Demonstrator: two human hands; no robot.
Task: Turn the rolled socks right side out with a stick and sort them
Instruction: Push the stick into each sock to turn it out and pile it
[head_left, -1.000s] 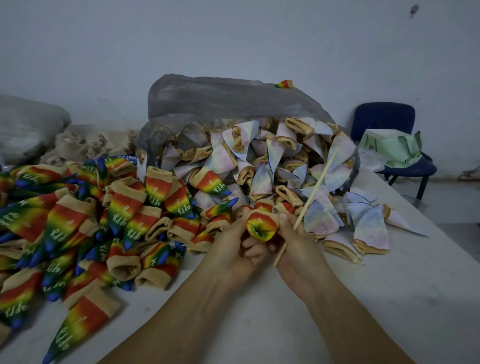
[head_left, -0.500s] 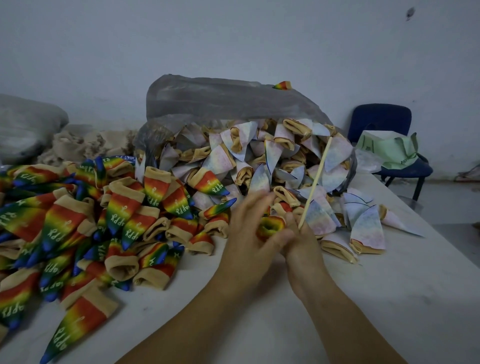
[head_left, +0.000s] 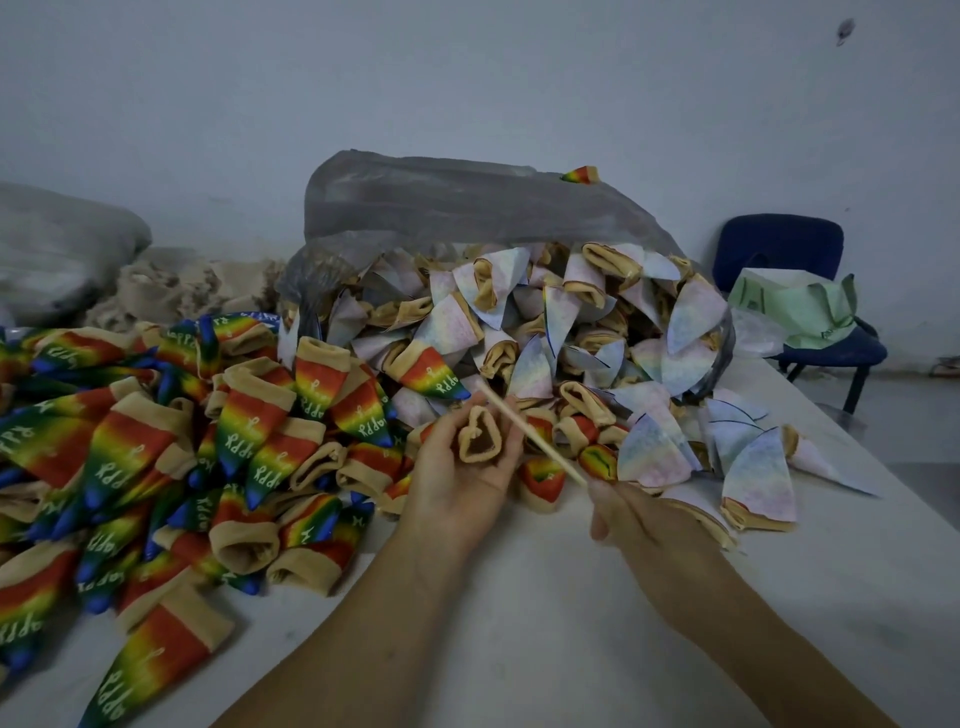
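My left hand (head_left: 462, 480) grips a sock (head_left: 479, 440) with its tan cuff opening turned toward me. My right hand (head_left: 631, 512) holds a thin wooden stick (head_left: 532, 431) by its near end; the stick slants up and left, just right of the cuff. A pile of rainbow socks (head_left: 171, 441) turned right side out covers the left of the table. Pale inside-out socks (head_left: 545, 332) spill from a grey plastic bag (head_left: 467, 202) in the middle. A few short rolled rainbow socks (head_left: 543, 480) lie just beyond my hands.
The white table (head_left: 779, 597) runs to an edge at the right. A blue chair (head_left: 789, 291) with green paper (head_left: 795, 306) on it stands beyond that edge. A grey sack (head_left: 57, 249) and beige cloth (head_left: 171, 286) lie at the back left by the wall.
The stick has swung from pointing up-right to slanting up-left, with my right hand pulled back toward me. My left hand has turned the sock so its tan cuff faces me.
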